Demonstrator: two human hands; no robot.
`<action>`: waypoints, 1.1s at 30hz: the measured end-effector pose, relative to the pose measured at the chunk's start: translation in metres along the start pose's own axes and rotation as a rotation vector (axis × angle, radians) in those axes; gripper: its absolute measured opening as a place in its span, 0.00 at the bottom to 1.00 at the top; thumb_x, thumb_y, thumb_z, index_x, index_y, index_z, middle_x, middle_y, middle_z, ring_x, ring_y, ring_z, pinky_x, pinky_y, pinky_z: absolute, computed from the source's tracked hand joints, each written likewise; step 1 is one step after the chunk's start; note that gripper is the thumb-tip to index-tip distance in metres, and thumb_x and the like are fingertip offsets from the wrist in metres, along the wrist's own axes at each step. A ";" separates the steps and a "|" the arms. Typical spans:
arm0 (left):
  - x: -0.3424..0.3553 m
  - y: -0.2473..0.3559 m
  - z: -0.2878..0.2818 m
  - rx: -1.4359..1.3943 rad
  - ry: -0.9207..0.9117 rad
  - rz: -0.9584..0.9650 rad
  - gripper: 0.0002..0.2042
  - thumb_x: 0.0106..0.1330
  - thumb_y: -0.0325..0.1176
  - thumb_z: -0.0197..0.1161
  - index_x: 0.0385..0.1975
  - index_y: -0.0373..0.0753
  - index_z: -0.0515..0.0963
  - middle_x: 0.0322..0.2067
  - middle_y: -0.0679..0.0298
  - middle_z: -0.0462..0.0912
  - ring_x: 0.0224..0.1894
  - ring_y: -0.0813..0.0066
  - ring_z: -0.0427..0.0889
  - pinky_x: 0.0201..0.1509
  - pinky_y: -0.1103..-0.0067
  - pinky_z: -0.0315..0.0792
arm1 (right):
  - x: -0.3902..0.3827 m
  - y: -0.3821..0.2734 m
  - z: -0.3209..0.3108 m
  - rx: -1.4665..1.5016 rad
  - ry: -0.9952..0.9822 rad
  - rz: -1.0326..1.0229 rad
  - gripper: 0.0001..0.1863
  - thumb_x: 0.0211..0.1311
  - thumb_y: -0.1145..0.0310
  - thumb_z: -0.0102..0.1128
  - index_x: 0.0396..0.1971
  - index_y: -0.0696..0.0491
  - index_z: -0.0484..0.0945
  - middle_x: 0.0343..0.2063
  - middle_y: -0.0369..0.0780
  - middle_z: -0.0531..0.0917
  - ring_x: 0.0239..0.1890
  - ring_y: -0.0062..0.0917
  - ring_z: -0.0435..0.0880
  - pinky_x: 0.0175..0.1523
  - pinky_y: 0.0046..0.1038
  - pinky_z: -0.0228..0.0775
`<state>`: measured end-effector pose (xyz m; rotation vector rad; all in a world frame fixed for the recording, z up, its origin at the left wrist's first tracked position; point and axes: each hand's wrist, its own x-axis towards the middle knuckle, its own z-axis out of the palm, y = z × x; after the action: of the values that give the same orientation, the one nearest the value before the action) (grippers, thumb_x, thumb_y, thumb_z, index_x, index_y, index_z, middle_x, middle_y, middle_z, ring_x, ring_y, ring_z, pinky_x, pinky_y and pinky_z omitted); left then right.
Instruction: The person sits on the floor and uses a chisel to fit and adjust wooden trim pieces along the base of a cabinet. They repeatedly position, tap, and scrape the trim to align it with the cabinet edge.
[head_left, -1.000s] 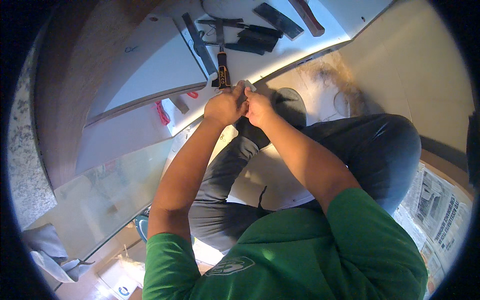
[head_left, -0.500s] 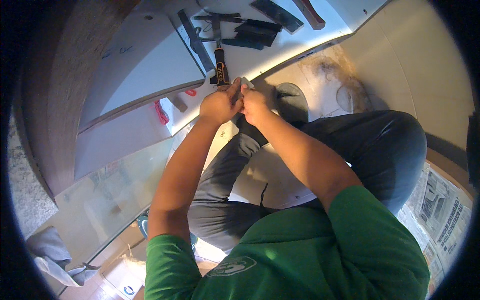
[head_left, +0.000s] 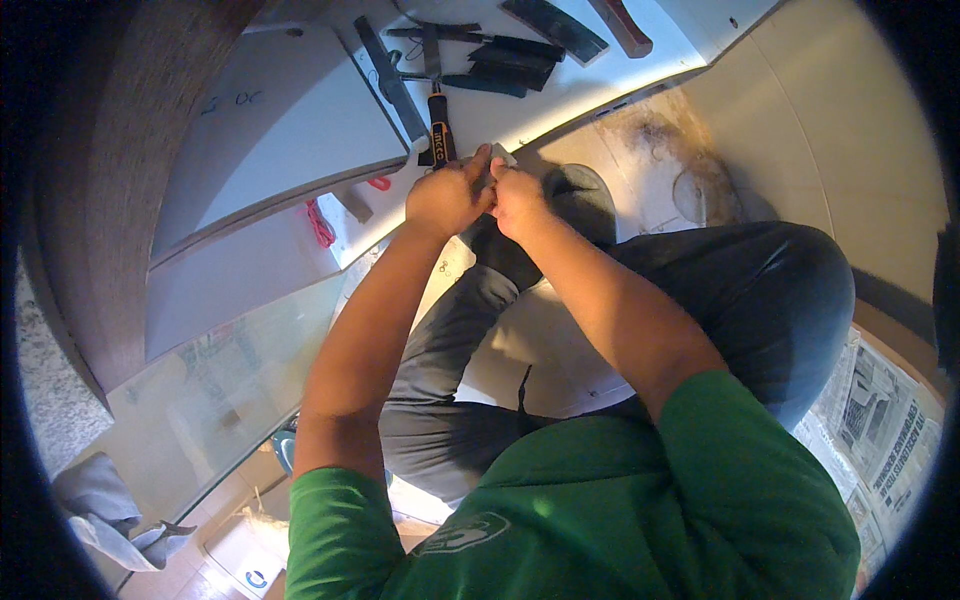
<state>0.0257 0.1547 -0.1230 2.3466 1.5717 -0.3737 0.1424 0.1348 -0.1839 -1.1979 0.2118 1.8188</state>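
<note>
My left hand (head_left: 448,199) and my right hand (head_left: 520,203) meet at the front edge of the white worktop (head_left: 590,95). Both are closed around a small pale, flat piece (head_left: 502,153), whose end shows just past the fingertips; the rest is hidden by the fingers. The left index finger is stretched along it, and the right thumb presses from the other side. Right beside my left hand lies a tool with a black-and-orange handle (head_left: 440,128). A long, flat dark metal bar (head_left: 390,82) lies to its left.
Several dark flat blades (head_left: 510,68), a wide dark plate (head_left: 555,30) and a reddish-brown handle (head_left: 622,28) lie farther back. A pink cord bundle (head_left: 320,222) sits at left. My crossed legs are below, a newspaper (head_left: 890,430) at right, a grey cloth (head_left: 100,495) at lower left.
Both hands have shifted slightly right and away from me, still together around the pale piece. The tools on the worktop stay where they were.
</note>
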 end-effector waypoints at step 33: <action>0.011 0.008 0.008 0.017 0.066 0.051 0.35 0.69 0.55 0.58 0.77 0.61 0.61 0.45 0.51 0.87 0.41 0.46 0.88 0.46 0.56 0.83 | 0.004 -0.006 -0.009 0.050 0.020 -0.043 0.09 0.79 0.59 0.58 0.39 0.48 0.77 0.28 0.33 0.75 0.25 0.23 0.72 0.34 0.30 0.67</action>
<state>0.0366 0.1580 -0.1333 2.4301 1.5399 -0.3020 0.1522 0.1359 -0.1899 -1.1782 0.2397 1.7547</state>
